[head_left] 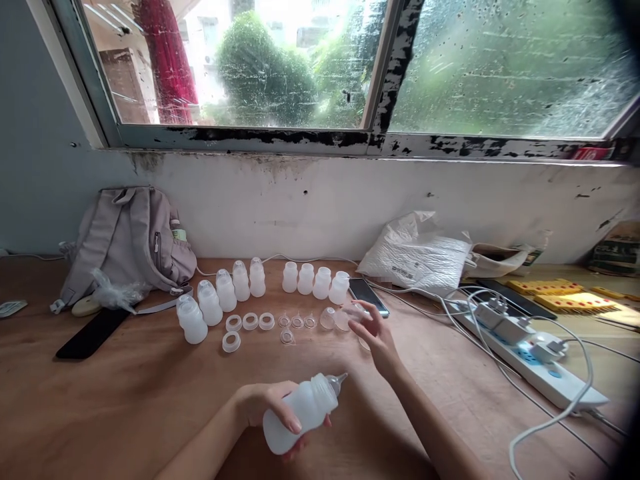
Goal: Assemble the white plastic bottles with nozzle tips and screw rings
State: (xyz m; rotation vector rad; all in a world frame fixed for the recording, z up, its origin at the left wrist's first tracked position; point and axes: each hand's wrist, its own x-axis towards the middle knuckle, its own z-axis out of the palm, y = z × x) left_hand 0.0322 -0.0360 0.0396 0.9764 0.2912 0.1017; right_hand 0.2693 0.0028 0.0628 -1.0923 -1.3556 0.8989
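Observation:
My left hand (281,415) is wrapped round a frosted white baby bottle (301,415), tilted with its top to the right. A clear nipple (337,383) sits at the bottle's mouth, with no collar ring around it. Farther back, my right hand (375,337) has its thumb and fingers around a clear dome cap (355,311), partly hidden by the fingers. Beside it stand more clear caps (327,319). Several loose nipples (297,321) and white collar rings (251,321) lie in short rows to the left.
Capped bottles (210,303) curve along the back left; uncapped bottles (323,283) stand to their right. Behind my right hand lies a phone (369,295). A power strip (530,353) with loose cables is at right, near a silver pouch (420,252). A backpack (127,240) leans at left.

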